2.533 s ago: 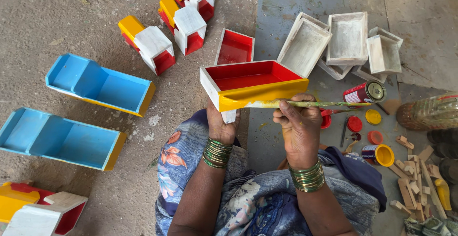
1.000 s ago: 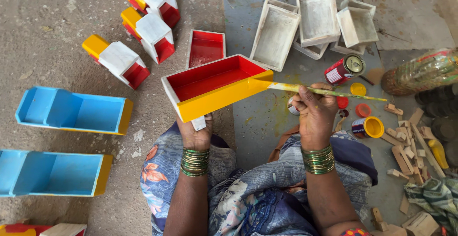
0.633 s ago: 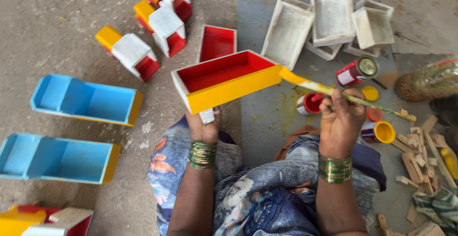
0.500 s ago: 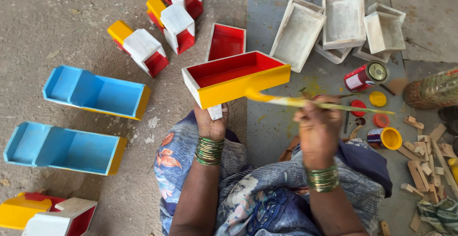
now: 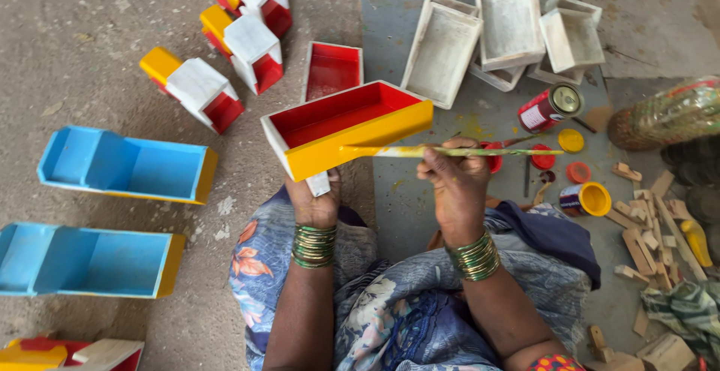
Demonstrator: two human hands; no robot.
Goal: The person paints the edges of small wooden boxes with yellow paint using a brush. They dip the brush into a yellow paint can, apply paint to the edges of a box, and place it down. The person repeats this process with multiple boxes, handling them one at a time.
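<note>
Fingers first: left hand (image 5: 316, 200) is wrapped shut around the near end of a red and yellow wooden tray (image 5: 346, 125), holding it up off the floor. Right hand (image 5: 456, 183) is pinched closed on a long paintbrush (image 5: 450, 150), bristle end touching the tray's yellow side.

Counting left to right: two blue open boxes with yellow ends (image 5: 124, 165) on the concrete, one above the other, plus one red, yellow and white piece (image 5: 71, 352) poking in at the bottom corner. Then three little red, yellow and white blocks (image 5: 193, 86) in a loose line further up. One flat red tray (image 5: 332, 69) lies just behind the held one. Right of that, four unpainted pale trays (image 5: 510, 22), heaped and overlapping as far as I can tell. Then one red tin (image 5: 549, 106) on its side and one small yellow pot (image 5: 586, 199).

Held tray's long axis runs left to right, tilted, right end higher, open side facing up. Brush lies almost level, handle pointing right.
</note>
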